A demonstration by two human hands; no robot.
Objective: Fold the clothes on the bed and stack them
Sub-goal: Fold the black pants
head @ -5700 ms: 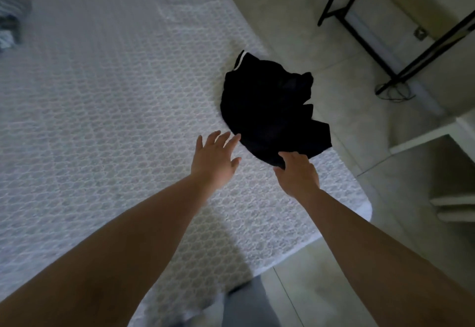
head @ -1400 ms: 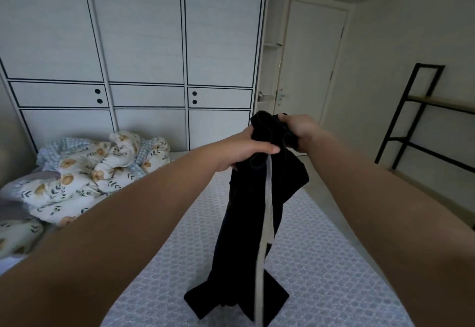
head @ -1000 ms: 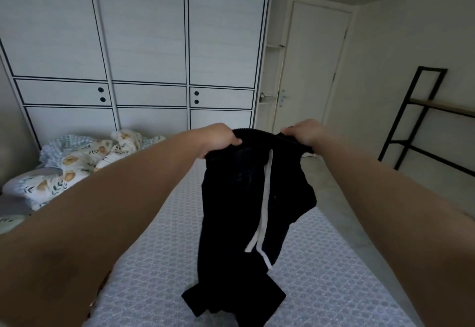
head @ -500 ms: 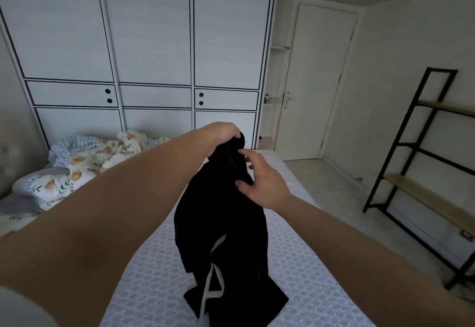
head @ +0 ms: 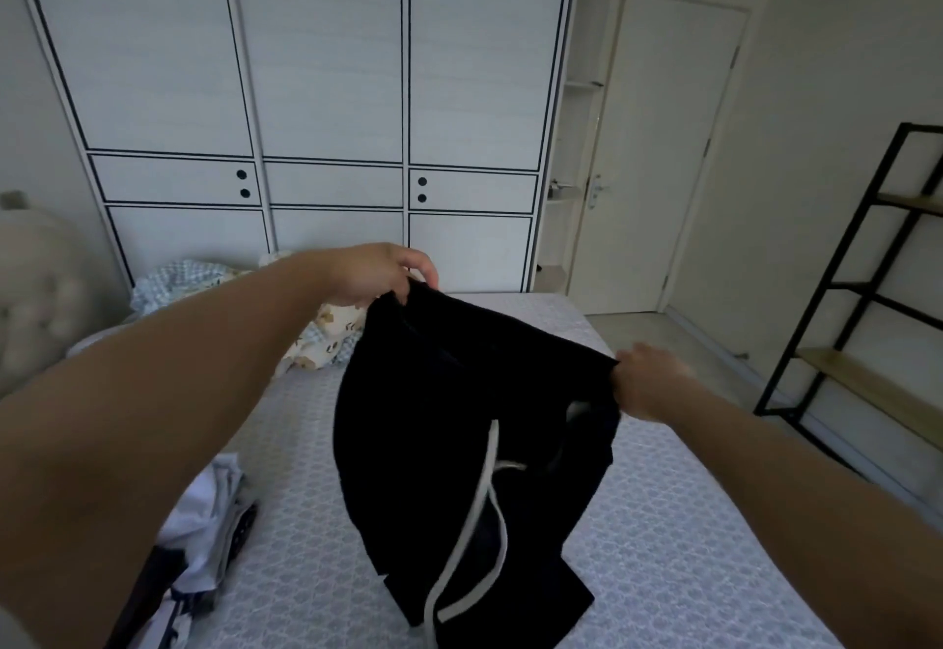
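Black trousers with a white side stripe [head: 439, 444] hang in the air over the bed [head: 663, 521], stretched between both hands. My left hand [head: 380, 273] grips the upper left corner of the waistband, raised higher. My right hand [head: 645, 383] grips the other end of the waistband, lower and to the right. The trouser legs droop down and their ends touch the mattress near the bottom of the view. A heap of white and dark clothes [head: 204, 536] lies on the bed at the lower left, partly hidden behind my left forearm.
A floral quilt and pillows [head: 326, 337] are bunched at the far left of the bed. White wardrobe doors [head: 316, 87] fill the wall behind, with a closed door [head: 663, 148] to the right. A black metal shelf [head: 867, 316] stands along the right wall.
My right hand has moved right and down along the waistband, spreading the trousers open between both hands. The heap of clothes at the lower left has come into view.
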